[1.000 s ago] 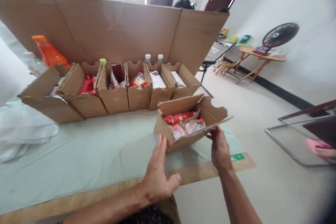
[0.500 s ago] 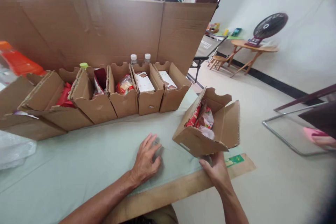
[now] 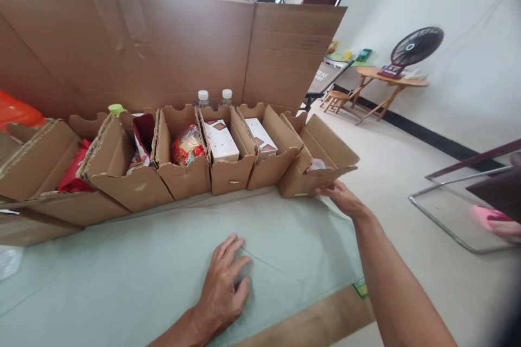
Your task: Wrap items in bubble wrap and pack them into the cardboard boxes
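Observation:
At the right end of a row of open cardboard boxes, my right hand [image 3: 340,198] grips the lower front corner of a cardboard box [image 3: 303,181]. Part of a clear wrapper [image 3: 316,165] shows inside it; the rest of its contents is hidden by the front wall. My left hand [image 3: 223,282] lies on the pale green cloth [image 3: 163,260] in front of the row, fingers apart and holding nothing. The neighbouring boxes hold two white cartons [image 3: 221,141], a clear and red food packet [image 3: 188,145], a dark red and white bag [image 3: 143,141] and a red packet [image 3: 77,171].
A tall cardboard panel [image 3: 175,54] stands behind the row, with two white-capped bottles [image 3: 227,98] and a green cap [image 3: 116,109] before it. An orange object [image 3: 18,111] is at the left. Beyond the table's right edge are a metal-framed chair [image 3: 439,227] and a fan [image 3: 415,49] on a wooden table.
My right hand has carried the cardboard box forward from the near right table edge to the right end of the row. My left hand stays on the cloth.

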The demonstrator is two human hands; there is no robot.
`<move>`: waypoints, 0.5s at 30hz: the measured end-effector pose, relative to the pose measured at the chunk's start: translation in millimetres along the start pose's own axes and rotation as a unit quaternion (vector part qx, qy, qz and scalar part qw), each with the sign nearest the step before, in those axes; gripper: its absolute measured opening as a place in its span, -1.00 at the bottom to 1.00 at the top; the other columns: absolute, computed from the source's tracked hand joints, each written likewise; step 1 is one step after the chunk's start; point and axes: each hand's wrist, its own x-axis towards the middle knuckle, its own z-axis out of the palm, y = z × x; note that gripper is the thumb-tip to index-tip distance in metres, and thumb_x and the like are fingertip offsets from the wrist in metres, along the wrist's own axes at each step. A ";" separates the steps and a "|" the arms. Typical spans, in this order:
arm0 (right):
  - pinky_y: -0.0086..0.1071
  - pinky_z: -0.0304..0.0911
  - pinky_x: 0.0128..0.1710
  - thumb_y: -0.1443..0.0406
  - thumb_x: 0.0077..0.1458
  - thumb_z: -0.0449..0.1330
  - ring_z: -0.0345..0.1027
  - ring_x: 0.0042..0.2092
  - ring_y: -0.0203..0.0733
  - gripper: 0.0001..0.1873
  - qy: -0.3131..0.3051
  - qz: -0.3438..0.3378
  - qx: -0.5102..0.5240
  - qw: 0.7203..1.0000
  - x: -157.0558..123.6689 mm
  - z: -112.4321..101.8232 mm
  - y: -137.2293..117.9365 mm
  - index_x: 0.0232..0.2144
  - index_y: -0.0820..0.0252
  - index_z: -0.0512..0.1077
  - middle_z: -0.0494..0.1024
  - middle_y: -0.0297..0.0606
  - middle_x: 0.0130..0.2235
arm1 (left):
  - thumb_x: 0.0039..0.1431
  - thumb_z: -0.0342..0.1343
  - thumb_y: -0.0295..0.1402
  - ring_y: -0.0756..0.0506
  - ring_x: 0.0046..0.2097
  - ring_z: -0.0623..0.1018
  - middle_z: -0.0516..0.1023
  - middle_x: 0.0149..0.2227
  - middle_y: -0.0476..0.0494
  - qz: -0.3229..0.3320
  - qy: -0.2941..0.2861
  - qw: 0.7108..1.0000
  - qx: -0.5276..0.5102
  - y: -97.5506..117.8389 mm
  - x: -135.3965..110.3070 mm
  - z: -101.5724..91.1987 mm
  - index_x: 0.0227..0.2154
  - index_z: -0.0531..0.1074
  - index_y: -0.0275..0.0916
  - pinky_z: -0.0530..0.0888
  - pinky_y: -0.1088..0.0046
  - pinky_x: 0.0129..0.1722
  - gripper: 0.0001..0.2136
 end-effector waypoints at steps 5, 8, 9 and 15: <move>0.03 0.41 0.08 -0.04 -0.34 0.47 0.54 -0.04 0.13 -0.40 -0.016 -0.002 0.000 1.000 37.4 8.5 -6.4 -0.22 0.09 0.57 0.69 -0.12 -0.08 | 0.01 0.06 -0.60 -0.39 0.34 0.36 0.49 0.23 -0.33 -0.004 -0.006 1.000 -0.006 2.0 0.3 -0.9 -0.05 0.54 -0.20 0.46 -0.18 0.18 -0.57; 0.02 0.42 0.06 -0.07 -0.25 0.40 0.53 -0.03 0.10 -0.40 0.027 -0.011 -0.019 0.999 33.9 17.9 1.0 -0.16 0.08 0.55 0.68 -0.13 -0.06 | 0.01 0.06 -0.59 -0.39 0.33 0.38 0.51 0.21 -0.34 -0.007 -0.007 1.000 -0.010 2.7 0.5 -0.5 -0.06 0.54 -0.20 0.46 -0.18 0.18 -0.58; 0.03 0.41 0.07 -0.06 -0.21 0.38 0.52 -0.01 0.10 -0.41 0.054 -0.013 -0.031 0.998 27.2 22.1 4.1 -0.15 0.09 0.55 0.67 -0.12 -0.06 | 0.00 0.06 -0.59 -0.39 0.33 0.38 0.52 0.21 -0.34 -0.009 -0.006 1.000 -0.010 3.0 0.6 -0.3 -0.07 0.54 -0.21 0.46 -0.19 0.18 -0.59; 0.06 0.35 0.12 0.05 0.10 0.24 0.50 -0.03 0.06 -0.52 0.290 -0.101 -0.173 0.936 -46.0 67.1 -19.3 0.00 0.17 0.50 0.63 -0.06 -0.07 | -0.01 0.07 -0.58 -0.41 0.31 0.40 0.54 0.18 -0.35 -0.016 -0.015 1.000 -0.009 3.7 2.0 -0.9 -0.10 0.55 -0.22 0.45 -0.21 0.17 -0.60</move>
